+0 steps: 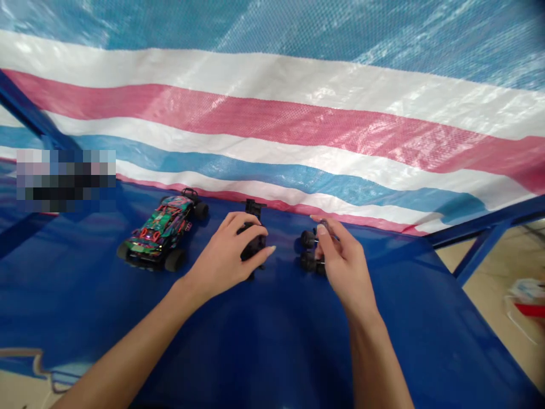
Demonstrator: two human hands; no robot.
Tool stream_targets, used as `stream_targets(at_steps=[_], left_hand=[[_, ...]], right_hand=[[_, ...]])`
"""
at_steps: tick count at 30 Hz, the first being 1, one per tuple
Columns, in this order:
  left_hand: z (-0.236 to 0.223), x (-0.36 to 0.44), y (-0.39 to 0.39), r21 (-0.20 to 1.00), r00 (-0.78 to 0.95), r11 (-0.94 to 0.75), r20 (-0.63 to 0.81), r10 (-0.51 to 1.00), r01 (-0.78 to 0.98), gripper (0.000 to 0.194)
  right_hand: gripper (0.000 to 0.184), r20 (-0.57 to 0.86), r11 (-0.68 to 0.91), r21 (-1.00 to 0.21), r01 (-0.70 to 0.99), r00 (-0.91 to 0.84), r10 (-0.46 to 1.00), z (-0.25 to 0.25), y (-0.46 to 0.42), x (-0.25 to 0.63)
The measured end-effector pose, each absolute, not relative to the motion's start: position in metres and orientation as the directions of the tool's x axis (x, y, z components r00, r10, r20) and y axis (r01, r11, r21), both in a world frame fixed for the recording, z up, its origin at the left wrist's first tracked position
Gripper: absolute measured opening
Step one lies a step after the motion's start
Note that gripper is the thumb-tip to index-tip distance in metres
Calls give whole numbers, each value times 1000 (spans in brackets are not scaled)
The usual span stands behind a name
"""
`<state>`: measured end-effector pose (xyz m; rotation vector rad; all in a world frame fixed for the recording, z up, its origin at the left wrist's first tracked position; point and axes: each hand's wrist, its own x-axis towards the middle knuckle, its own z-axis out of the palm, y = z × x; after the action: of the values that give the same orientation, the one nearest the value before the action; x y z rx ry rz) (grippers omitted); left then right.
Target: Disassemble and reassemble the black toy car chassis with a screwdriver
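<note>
My left hand [232, 247] curls over a black toy car chassis [254, 245], its fingers and thumb around the middle part. One end of the chassis sticks out beyond the fingers; the rest is partly hidden under the hand. To the right, my right hand [340, 253] is closed, thumb against fingers, around a small dark piece that looks like a wheel and is mostly covered. Below and beside those fingers, several small black wheels [307, 261] rest on the blue table. Left of my left hand stands a toy car [164, 230] with a green, multicoloured body and black wheels.
The blue tabletop [264, 341] extends under both arms. Behind it hangs a striped plastic sheet [272, 122] in blue, white and red. Blue metal frame bars [481, 250] run along the right edge. A blurred-out patch [66, 180] covers something at the far left.
</note>
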<state>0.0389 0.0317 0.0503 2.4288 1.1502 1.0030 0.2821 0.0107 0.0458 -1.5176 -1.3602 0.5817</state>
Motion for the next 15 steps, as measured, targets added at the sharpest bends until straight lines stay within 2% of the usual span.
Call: stream_targets(at_steps=[2, 4, 8, 15], left_hand=[[42, 21, 42, 504, 452, -644, 460, 764, 577, 22], [35, 9, 49, 510, 466, -647, 450, 762, 567, 25], [25, 0, 50, 557, 480, -636, 420, 770, 533, 27], [9, -5, 39, 641, 508, -604, 361, 782, 474, 43]], right_hand=[[51, 221, 121, -930, 346, 264, 939, 52, 24, 263], [47, 233, 157, -935, 317, 218, 948, 59, 37, 245], [45, 294, 226, -905, 360, 146, 945, 66, 55, 220], [45, 207, 119, -841, 527, 110, 972, 31, 51, 212]])
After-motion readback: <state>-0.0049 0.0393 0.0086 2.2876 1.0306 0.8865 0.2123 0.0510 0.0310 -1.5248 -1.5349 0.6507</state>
